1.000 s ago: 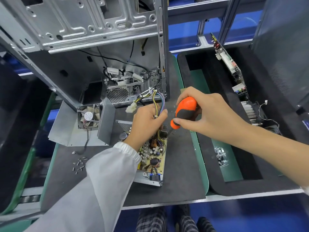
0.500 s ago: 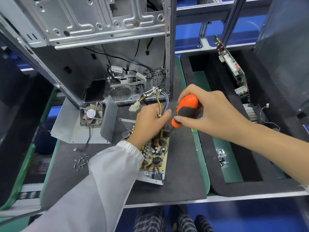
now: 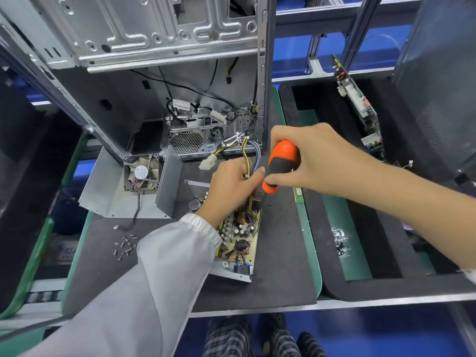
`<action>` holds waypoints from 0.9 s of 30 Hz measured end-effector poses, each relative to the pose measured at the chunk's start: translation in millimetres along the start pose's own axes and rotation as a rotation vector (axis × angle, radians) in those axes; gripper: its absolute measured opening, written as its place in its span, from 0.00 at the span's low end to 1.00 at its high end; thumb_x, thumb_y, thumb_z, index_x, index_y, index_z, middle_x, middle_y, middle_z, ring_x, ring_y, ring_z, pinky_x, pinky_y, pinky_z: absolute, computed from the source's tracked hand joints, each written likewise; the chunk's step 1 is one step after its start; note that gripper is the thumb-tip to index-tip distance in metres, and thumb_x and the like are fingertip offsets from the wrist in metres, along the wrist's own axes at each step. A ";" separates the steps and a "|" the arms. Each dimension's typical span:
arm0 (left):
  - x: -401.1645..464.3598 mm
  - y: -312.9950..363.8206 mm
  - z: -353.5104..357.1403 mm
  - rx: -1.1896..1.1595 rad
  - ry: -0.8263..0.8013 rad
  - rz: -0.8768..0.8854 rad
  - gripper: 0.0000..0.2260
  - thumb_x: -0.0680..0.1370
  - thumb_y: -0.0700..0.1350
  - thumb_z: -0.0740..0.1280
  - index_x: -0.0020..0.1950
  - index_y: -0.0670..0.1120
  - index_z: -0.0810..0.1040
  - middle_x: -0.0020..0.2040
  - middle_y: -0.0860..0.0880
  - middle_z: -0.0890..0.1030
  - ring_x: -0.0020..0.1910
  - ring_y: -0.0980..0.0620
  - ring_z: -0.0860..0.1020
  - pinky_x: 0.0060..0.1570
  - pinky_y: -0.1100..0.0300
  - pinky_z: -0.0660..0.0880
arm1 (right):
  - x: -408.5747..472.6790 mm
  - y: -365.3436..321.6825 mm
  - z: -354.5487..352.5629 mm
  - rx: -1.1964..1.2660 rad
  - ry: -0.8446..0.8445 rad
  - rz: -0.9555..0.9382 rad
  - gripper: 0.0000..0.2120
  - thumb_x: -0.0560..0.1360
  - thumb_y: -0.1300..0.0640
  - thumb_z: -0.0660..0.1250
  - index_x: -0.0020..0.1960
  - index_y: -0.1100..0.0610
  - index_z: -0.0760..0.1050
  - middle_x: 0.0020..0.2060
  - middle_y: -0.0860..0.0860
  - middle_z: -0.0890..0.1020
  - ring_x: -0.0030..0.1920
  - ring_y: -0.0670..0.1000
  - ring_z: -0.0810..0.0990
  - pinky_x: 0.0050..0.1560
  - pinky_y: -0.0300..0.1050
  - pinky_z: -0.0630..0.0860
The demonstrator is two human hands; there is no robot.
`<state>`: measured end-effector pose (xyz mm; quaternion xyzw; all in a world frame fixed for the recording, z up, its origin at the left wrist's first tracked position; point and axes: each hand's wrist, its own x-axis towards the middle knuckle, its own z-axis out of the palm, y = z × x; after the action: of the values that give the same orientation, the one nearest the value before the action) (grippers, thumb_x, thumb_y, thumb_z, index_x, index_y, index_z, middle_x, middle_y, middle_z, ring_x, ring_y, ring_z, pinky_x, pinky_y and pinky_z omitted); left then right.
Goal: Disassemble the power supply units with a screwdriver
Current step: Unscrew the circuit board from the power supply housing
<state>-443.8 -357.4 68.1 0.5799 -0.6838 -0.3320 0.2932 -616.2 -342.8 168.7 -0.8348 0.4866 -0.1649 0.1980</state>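
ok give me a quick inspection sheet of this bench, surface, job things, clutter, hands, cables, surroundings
surface: dark mat on a green-edged bench.
job's things: open power supply unit, circuit board exposed; its removed metal cover with fan lies to the left; orange-and-black screwdriver, tip down at the board's far end.
clutter: loose screws on the mat.
grippers: left hand grips the wire bundle; right hand grips the screwdriver.
cables: coloured wire bundle with white connector; fan lead trails over the mat.
surroundings: stripped computer case behind; black tray on the right holding circuit cards.
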 end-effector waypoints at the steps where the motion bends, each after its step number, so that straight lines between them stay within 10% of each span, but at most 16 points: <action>1: 1.3 1.0 -1.3 0.007 -0.002 0.004 0.23 0.75 0.54 0.67 0.37 0.32 0.74 0.36 0.37 0.78 0.38 0.40 0.76 0.42 0.47 0.74 | 5.3 -2.1 -5.4 -0.068 -0.046 0.004 0.18 0.66 0.48 0.76 0.42 0.51 0.68 0.30 0.43 0.74 0.29 0.40 0.69 0.31 0.30 0.67; 7: -5.4 3.2 -35.8 0.253 0.286 0.130 0.16 0.74 0.52 0.72 0.37 0.47 0.69 0.36 0.53 0.70 0.36 0.55 0.70 0.35 0.59 0.68 | 23.8 -12.7 -12.6 -0.272 -0.272 -0.156 0.18 0.67 0.50 0.76 0.44 0.52 0.67 0.29 0.44 0.68 0.31 0.39 0.64 0.34 0.45 0.66; 10: -12.2 17.0 -45.0 -0.079 -0.014 0.353 0.09 0.71 0.35 0.68 0.47 0.47 0.73 0.42 0.56 0.73 0.41 0.61 0.73 0.42 0.66 0.71 | 31.3 -22.6 -13.0 -0.340 -0.400 -0.313 0.14 0.68 0.58 0.74 0.46 0.52 0.70 0.32 0.44 0.72 0.33 0.43 0.69 0.35 0.44 0.65; 16: -12.4 19.1 -55.9 -0.320 -0.599 0.218 0.19 0.74 0.31 0.70 0.61 0.46 0.75 0.51 0.61 0.82 0.55 0.62 0.79 0.56 0.68 0.72 | 46.0 -30.1 -14.1 -0.531 -0.556 -0.512 0.18 0.68 0.63 0.70 0.53 0.48 0.72 0.47 0.46 0.76 0.47 0.51 0.76 0.33 0.40 0.68; 21: -17.5 17.0 -43.8 -0.428 -0.438 0.197 0.11 0.77 0.32 0.67 0.58 0.38 0.79 0.53 0.43 0.84 0.54 0.49 0.82 0.58 0.55 0.78 | 39.3 -36.2 -24.4 -0.607 -0.412 -0.261 0.27 0.71 0.33 0.64 0.56 0.52 0.62 0.40 0.48 0.67 0.32 0.49 0.69 0.27 0.42 0.61; 27: -23.3 14.7 -33.6 -0.475 -0.339 0.173 0.13 0.75 0.34 0.71 0.60 0.40 0.80 0.54 0.39 0.83 0.57 0.46 0.81 0.61 0.53 0.76 | 58.5 -62.4 -14.4 -0.614 -0.704 0.019 0.22 0.81 0.45 0.55 0.38 0.59 0.73 0.19 0.48 0.75 0.28 0.49 0.76 0.25 0.39 0.65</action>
<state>-422.5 -336.7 99.8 0.3710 -0.6730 -0.5486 0.3294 -548.6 -368.6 216.7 -0.8554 0.4237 0.2818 0.0964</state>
